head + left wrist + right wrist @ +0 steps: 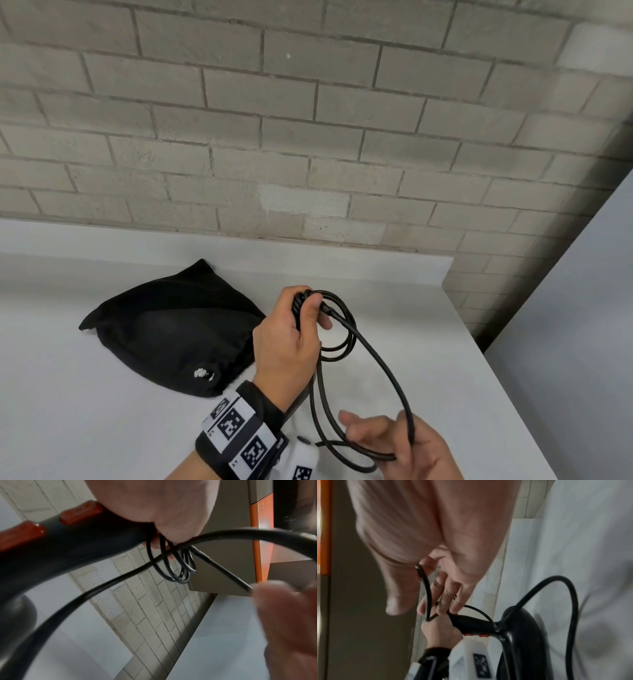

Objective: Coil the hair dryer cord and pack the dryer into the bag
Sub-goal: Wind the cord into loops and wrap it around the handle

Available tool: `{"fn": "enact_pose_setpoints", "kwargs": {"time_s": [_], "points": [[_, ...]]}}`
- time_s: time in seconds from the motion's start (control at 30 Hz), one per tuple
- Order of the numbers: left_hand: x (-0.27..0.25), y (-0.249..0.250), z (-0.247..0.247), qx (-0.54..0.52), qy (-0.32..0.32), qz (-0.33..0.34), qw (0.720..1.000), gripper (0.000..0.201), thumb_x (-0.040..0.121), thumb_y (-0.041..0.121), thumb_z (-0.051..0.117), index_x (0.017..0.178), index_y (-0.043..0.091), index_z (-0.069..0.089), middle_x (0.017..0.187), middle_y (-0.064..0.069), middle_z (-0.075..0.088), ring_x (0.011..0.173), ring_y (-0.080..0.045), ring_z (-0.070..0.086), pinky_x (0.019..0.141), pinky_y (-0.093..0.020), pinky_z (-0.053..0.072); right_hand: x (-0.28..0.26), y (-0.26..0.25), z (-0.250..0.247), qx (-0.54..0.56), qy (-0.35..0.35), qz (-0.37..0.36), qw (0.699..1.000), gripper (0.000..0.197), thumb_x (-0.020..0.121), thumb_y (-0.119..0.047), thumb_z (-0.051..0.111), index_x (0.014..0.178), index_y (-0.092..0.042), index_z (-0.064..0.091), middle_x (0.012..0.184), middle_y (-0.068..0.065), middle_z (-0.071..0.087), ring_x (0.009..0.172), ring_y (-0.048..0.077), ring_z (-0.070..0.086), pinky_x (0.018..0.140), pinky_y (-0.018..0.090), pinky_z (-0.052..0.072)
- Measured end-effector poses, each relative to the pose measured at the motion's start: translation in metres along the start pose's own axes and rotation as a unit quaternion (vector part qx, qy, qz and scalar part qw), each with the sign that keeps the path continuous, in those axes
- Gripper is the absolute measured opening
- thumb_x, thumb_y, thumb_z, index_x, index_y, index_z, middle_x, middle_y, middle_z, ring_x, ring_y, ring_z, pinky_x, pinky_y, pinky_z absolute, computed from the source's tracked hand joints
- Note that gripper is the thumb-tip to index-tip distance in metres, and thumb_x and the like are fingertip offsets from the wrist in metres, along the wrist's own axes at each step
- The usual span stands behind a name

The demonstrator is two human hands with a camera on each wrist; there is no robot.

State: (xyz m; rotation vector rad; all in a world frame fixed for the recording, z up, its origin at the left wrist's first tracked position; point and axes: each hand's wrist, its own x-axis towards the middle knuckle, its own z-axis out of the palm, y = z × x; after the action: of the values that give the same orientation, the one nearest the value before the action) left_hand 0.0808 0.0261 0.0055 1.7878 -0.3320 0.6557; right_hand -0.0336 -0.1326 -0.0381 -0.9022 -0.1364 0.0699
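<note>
Left hand [286, 342]: clenched round the hair dryer [488, 626] handle and gathered cord [346, 339] loops, above the surface [102, 411].
Right hand [407, 448]: fingers curled, gripping a large cord loop.
Bag [178, 329]: black, lying flat left of both hands.

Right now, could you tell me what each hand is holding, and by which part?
The left hand grips the hair dryer by its handle, with coiled loops of cord gathered at the handle's end. The right hand holds a loose loop of that cord.
</note>
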Motion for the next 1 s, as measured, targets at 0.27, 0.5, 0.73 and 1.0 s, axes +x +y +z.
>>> {"fn": "enact_pose_setpoints", "kwargs": {"time_s": [0.27, 0.5, 0.73, 1.0], "points": [[0.010, -0.011, -0.010, -0.006, 0.009, -0.023, 1.000, 0.029, 0.096, 0.056, 0.035, 0.093, 0.034, 0.053, 0.067, 0.015, 0.066, 0.059, -0.007, 0.062, 0.062, -0.033, 0.051, -0.013, 0.001, 0.014, -0.116, 0.153, -0.102, 0.976, 0.054, 0.036, -0.036, 0.099, 0.080, -0.013, 0.076, 0.050, 0.027, 0.060, 0.051, 0.041, 0.067, 0.057, 0.040, 0.060], [0.000, -0.007, -0.002, 0.000, -0.010, 0.003, 1.000, 0.029, 0.097, 0.056, 0.036, 0.096, 0.033, 0.053, 0.068, 0.016, 0.067, 0.046, -0.004, 0.053, 0.051, -0.026, 0.043, -0.008, -0.042, 0.000, 0.008, 0.268, 0.076, 0.960, 0.061, 0.067, -0.032, 0.080, 0.105, 0.011, 0.061, 0.042, -0.004, 0.022, 0.031, 0.009, 0.024, 0.031, 0.017, 0.022], [0.002, -0.011, -0.002, 0.024, 0.000, -0.003, 1.000, 0.051, 0.095, 0.068, 0.033, 0.102, 0.023, 0.056, 0.053, 0.004, 0.063, 0.050, -0.011, 0.062, 0.056, -0.042, 0.053, 0.001, -0.031, 0.008, -0.312, 0.347, -0.014, 0.884, 0.032, 0.084, -0.013, 0.069, 0.114, -0.008, 0.059, 0.067, 0.003, 0.059, 0.052, 0.016, 0.053, 0.060, 0.038, 0.048], [-0.002, -0.007, 0.000, 0.056, -0.006, 0.010, 0.998, 0.052, 0.095, 0.070, 0.026, 0.103, 0.026, 0.052, 0.054, 0.004, 0.061, 0.049, -0.014, 0.062, 0.053, -0.043, 0.052, 0.015, -0.023, 0.059, -0.613, 0.214, -0.251, 0.718, 0.038, 0.083, -0.057, 0.054, 0.107, -0.028, 0.062, 0.101, -0.018, 0.062, 0.098, 0.006, 0.058, 0.084, 0.017, 0.044]]}}
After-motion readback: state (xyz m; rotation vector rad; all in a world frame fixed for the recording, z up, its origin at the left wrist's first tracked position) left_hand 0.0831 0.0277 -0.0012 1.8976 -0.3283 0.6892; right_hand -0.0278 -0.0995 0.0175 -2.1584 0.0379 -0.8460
